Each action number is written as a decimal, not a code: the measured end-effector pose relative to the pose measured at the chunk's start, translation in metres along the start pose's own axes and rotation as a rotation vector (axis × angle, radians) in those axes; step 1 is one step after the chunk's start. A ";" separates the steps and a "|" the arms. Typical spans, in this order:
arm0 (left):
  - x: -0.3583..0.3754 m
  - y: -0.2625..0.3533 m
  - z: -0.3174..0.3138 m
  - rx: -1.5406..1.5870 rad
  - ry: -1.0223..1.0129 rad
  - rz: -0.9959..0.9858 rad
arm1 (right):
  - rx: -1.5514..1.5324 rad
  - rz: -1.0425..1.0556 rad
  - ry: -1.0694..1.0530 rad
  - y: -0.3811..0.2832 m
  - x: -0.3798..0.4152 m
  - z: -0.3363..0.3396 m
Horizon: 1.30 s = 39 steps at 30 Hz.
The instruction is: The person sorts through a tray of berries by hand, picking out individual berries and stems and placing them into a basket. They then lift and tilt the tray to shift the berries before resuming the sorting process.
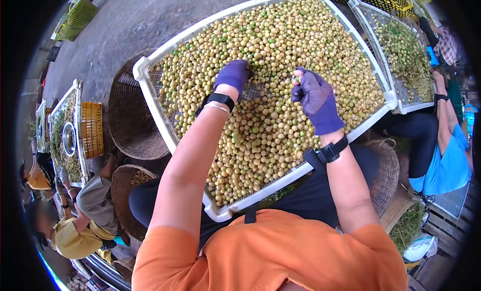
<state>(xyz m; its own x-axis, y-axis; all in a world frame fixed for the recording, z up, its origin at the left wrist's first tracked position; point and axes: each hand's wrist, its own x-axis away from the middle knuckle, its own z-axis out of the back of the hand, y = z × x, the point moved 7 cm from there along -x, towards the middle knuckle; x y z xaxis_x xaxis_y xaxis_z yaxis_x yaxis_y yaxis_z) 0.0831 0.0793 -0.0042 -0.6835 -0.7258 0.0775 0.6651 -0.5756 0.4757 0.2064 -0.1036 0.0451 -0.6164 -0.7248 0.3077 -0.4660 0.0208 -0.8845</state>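
Note:
A big white mesh tray [150, 98] rests across my lap, filled with several small round yellow and green fruits [280, 35]. My left hand [232, 75], in a purple glove with a black wrist strap, reaches down into the fruits near the tray's middle, fingers curled among them. My right hand [315, 98], also in a purple glove, is raised just above the fruits and pinches a small green fruit [297, 79] at its fingertips. A bare patch of mesh shows between the two hands.
A woven basket [131, 115] lies left of the tray and another [386, 173] at my right side. A second white tray [403, 50] with stalks stands at right, where a person in a blue shirt [446, 165] works. People and a tray [67, 135] sit at left.

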 end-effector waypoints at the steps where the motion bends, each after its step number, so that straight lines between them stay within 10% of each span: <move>1: -0.002 0.003 -0.008 -0.073 -0.062 -0.015 | 0.012 0.011 0.002 0.000 0.000 0.001; 10: 0.033 0.015 -0.045 -0.254 -0.475 -0.101 | -0.059 -0.054 -0.008 0.026 -0.015 0.004; 14: 0.020 0.003 -0.002 0.178 0.087 0.017 | -0.153 -0.060 0.014 0.026 -0.021 0.009; 32: -0.019 0.043 -0.046 -0.109 -0.424 -0.114 | 0.068 -0.012 0.023 0.025 -0.020 0.011; 39: 0.028 -0.013 -0.026 1.694 -0.466 0.349 | 0.162 -0.015 0.027 0.030 -0.020 0.012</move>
<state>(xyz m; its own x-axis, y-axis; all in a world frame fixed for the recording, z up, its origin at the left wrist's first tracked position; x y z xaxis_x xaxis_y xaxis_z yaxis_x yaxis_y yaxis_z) 0.0630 0.0565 -0.0308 -0.8124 -0.3889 0.4344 -0.0144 0.7582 0.6518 0.2123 -0.0967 0.0084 -0.6277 -0.7054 0.3291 -0.3682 -0.1034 -0.9240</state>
